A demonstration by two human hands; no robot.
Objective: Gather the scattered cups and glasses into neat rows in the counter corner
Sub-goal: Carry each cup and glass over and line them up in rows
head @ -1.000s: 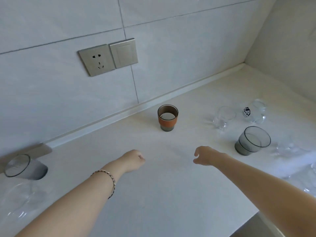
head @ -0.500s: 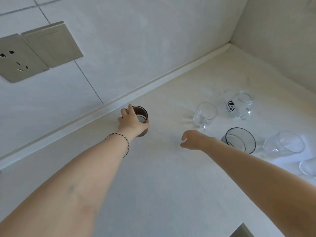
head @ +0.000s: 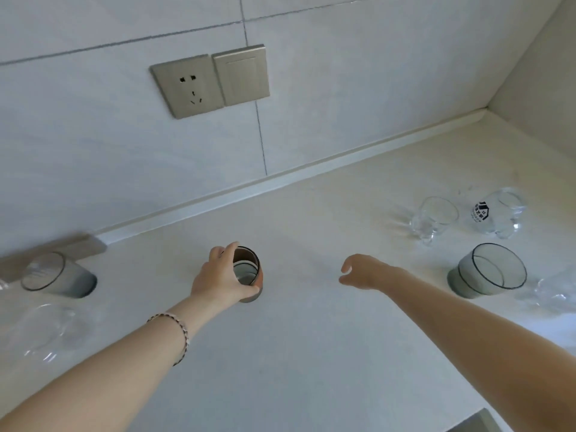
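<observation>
My left hand (head: 219,277) grips the brown and orange cup (head: 249,272) from its left side, fingers curled round its wall, at the middle of the counter. My right hand (head: 364,271) hovers to the right of it, fingers loosely curled, holding nothing. Further right stand a grey smoked glass (head: 489,271), a small clear glass (head: 433,218) and a clear printed glass (head: 498,215). Another clear glass (head: 554,289) is cut off at the right edge. At the far left are a grey smoked glass (head: 56,274) and a large clear glass (head: 43,332).
The pale counter (head: 296,353) meets a tiled wall with a socket and switch plate (head: 210,81). The counter corner (head: 486,112) lies at the upper right. A metal edge (head: 473,422) shows at the bottom right.
My left hand, which had reached the brown cup half a second ago, now wraps round it. The camera has swung left, bringing the left-hand glasses and the socket back into view.
</observation>
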